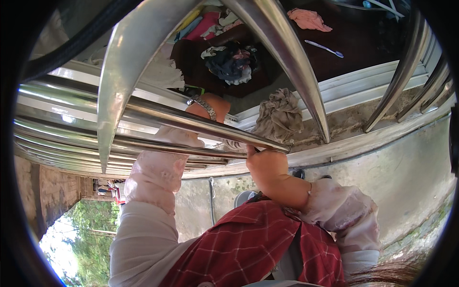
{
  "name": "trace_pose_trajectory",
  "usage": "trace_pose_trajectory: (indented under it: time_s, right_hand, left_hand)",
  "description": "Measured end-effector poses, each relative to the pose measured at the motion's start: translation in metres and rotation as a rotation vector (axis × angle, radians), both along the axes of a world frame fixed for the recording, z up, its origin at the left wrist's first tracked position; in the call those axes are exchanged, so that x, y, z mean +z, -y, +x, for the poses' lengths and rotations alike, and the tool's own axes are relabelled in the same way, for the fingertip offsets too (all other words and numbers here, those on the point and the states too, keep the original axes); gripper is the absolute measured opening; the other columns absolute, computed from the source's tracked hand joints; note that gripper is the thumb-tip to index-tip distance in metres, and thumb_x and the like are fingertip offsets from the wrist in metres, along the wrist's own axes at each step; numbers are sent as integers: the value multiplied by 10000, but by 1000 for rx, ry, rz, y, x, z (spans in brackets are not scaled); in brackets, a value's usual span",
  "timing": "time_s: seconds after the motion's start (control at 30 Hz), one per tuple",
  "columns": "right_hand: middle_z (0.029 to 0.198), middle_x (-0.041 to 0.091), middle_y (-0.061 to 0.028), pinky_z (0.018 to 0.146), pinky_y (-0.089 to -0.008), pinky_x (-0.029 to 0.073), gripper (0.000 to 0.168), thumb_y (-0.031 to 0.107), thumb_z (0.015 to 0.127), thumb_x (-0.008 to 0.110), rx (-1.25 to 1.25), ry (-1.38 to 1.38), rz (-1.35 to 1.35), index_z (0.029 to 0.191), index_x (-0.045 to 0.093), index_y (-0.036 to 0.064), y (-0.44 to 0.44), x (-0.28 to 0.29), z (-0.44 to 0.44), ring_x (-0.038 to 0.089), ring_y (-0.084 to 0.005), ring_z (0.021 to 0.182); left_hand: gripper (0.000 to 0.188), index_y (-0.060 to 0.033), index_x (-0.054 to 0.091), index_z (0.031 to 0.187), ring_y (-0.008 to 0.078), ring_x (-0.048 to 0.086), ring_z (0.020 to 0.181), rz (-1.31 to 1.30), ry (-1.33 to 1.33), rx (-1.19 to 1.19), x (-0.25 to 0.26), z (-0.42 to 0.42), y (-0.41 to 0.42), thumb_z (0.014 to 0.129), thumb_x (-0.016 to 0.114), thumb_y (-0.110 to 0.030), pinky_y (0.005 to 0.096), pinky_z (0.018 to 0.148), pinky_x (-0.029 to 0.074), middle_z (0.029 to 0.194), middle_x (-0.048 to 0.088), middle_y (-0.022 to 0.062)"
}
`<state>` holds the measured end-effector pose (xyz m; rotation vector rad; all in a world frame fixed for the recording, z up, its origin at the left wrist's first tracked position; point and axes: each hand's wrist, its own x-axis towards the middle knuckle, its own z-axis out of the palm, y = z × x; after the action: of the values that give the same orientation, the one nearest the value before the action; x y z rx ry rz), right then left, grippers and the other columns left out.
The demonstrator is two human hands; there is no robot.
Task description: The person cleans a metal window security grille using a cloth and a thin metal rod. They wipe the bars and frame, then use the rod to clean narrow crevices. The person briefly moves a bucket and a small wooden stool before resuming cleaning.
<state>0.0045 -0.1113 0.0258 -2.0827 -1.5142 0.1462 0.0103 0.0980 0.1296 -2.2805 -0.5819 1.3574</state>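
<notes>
My left hand point(215, 104), with a metal-band wristwatch point(204, 107) at its wrist, reaches between the bars to the window frame; its fingers are mostly hidden. My right hand point(267, 163) is at the lower metal window bars point(229, 155), with a finger pointing up along the bar ends; whether it grips anything is unclear. A crumpled grey-brown cloth point(280, 116) lies on the sill just above my right hand, inside the bars. Both forearms wear pale sheer sleeves.
Curved steel bars point(304, 71) stand before the open window. Beyond the white window frame point(358, 84), a dark surface holds a bundle of dark cloth point(231, 62), a pink cloth point(309, 19) and a toothbrush point(324, 48). Below is a concrete wall point(387, 168).
</notes>
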Motion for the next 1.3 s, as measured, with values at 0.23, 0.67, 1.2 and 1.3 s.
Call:
trace_pose_trajectory:
  time_s: [0.23, 0.67, 1.2, 1.3]
  right_hand:
    - [557, 587, -40, 395, -323, 439, 383, 173, 743, 565, -63, 70, -55, 1114, 590, 83, 29, 11, -1, 604, -188, 521]
    - [568, 603, -31, 402, -338, 448, 404, 140, 772, 551, 115, -8, -12, 1161, 572, 36, 35, 10, 17, 605, -196, 506]
    - [553, 592, -33, 444, -351, 473, 514, 149, 757, 529, 189, -73, -125, 1270, 511, 115, 43, 17, 40, 602, -204, 485]
    - [564, 601, -45, 452, -353, 477, 525, 134, 750, 533, 205, -110, -90, 1274, 503, 109, 51, 16, 38, 611, -213, 498]
  left_hand:
    - [422, -59, 645, 1038, 291, 620, 986, 67, 18, 236, 57, 24, 85, 656, 706, -226, 371, 801, 515, 1034, 650, 139]
    - [388, -48, 667, 986, 317, 637, 905, 20, -39, 104, 21, 20, 36, 652, 705, -241, 383, 774, 512, 946, 667, 151]
    - [341, -35, 680, 892, 307, 649, 805, -14, -35, -13, 1, 8, 9, 666, 720, -287, 410, 704, 514, 845, 673, 139]
    - [343, -33, 681, 889, 311, 649, 804, 16, 15, 2, -12, -10, -10, 660, 726, -283, 406, 704, 513, 844, 673, 142]
